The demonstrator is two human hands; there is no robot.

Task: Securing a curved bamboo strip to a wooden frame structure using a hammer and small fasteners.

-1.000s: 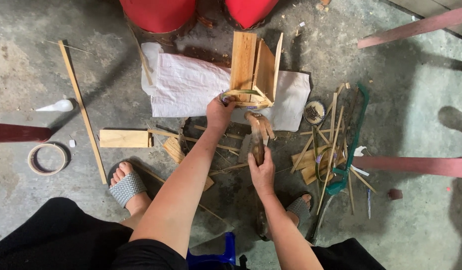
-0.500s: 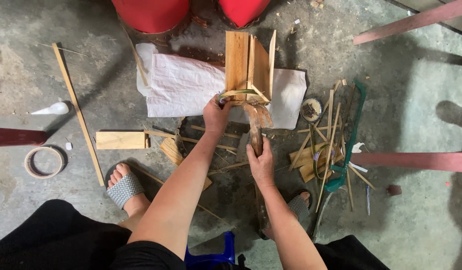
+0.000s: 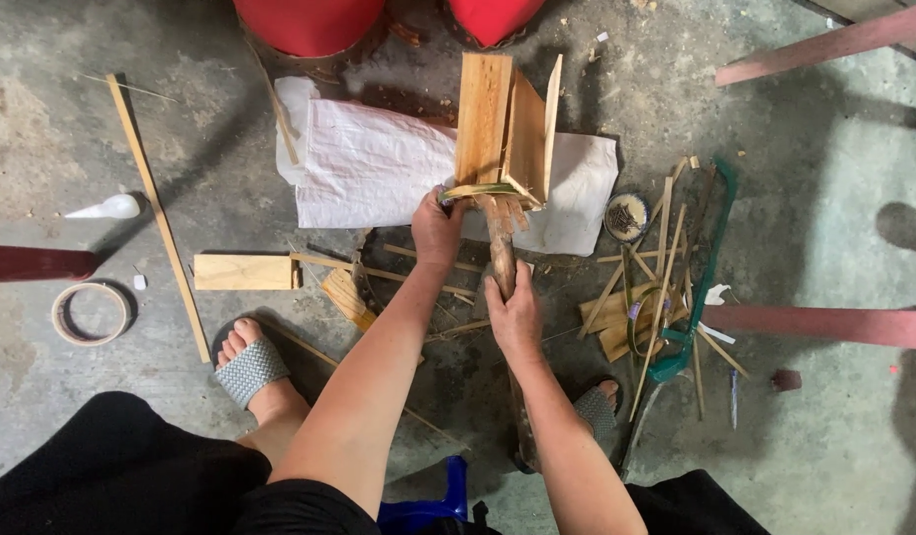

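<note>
A small wooden box frame of light planks (image 3: 503, 129) stands on white cloth (image 3: 369, 163) on the concrete floor. My left hand (image 3: 436, 230) grips its near lower edge, where a thin bamboo strip (image 3: 483, 191) curves along the bottom. My right hand (image 3: 514, 315) is closed around a wooden-handled hammer (image 3: 500, 243), whose head end touches the frame's near edge. Both forearms reach forward from my lap.
Scattered bamboo strips and wood offcuts (image 3: 636, 297) lie right of my hands, with a green saw frame (image 3: 701, 277) and a small tin of nails (image 3: 624, 216). A wood block (image 3: 245, 271), long slat (image 3: 156, 213), tape roll (image 3: 90, 313), white bottle (image 3: 106, 207) lie left. Red containers (image 3: 309, 25) stand behind.
The hammer has swung forward and up against the frame's near edge. My right hand moved with it, and my left hand stayed on the frame.
</note>
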